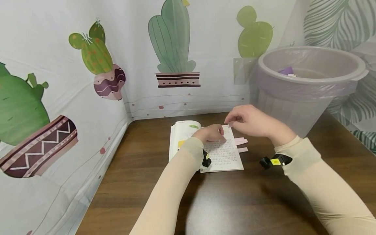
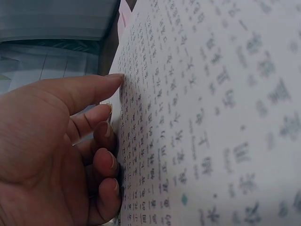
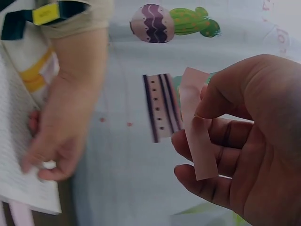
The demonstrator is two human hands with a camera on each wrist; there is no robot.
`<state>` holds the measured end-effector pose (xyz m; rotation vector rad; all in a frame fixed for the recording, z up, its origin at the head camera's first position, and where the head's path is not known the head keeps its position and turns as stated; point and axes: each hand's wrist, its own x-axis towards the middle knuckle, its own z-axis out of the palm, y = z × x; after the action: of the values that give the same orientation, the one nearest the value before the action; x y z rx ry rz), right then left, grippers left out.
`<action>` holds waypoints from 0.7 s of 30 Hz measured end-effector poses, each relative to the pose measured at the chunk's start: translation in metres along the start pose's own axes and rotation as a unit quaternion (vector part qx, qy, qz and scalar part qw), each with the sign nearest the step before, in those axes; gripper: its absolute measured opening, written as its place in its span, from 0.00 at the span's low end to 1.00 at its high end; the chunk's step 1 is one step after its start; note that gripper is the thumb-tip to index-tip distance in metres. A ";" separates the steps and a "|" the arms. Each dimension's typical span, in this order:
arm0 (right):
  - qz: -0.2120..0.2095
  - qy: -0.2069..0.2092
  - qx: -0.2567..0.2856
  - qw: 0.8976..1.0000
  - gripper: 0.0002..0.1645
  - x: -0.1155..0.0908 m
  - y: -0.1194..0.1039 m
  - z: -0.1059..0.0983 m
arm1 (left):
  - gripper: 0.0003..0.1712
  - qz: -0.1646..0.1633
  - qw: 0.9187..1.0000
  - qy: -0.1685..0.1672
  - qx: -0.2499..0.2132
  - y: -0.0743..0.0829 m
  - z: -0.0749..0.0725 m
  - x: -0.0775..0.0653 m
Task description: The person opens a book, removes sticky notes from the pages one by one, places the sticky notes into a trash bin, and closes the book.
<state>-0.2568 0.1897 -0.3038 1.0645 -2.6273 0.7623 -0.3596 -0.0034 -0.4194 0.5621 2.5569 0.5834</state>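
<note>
An open book point(image 1: 223, 160) with printed text lies on the table. My left hand point(image 1: 212, 133) rests on its right page, with the fingertips point(image 2: 113, 162) loosely bent against the paper in the left wrist view. My right hand point(image 1: 249, 121), above the page's far right corner, pinches a narrow pink paper strip point(image 3: 196, 136) between thumb and fingers. Two more pink strips point(image 1: 241, 141) stick out from the book's right edge as page markers. A yellow patch point(image 1: 180, 143) shows on the left page, partly hidden by my left forearm.
A large grey bin point(image 1: 289, 107) with a plastic liner stands at the right rear, a purple piece point(image 1: 286, 70) inside it. A cactus-print cloth point(image 1: 217, 104) hangs behind and left of the brown wooden table point(image 1: 141, 173).
</note>
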 end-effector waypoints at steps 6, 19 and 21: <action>-0.024 -0.006 -0.047 0.999 0.13 0.006 -0.010 -0.048 | 0.17 0.006 1.000 0.010 -0.003 0.000 0.000 0.000; 0.050 -0.005 -0.182 0.982 0.14 0.021 -0.011 -0.163 | 0.16 0.003 1.000 0.007 -0.004 0.001 0.000 -0.003; 0.078 -0.015 -0.200 0.977 0.15 0.025 -0.004 -0.181 | 0.16 0.004 1.000 0.009 -0.002 0.000 0.000 -0.004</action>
<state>-0.2725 0.2691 -0.1394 0.7703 -2.7482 0.2204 -0.3565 -0.0053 -0.4176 0.5676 2.5717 0.5979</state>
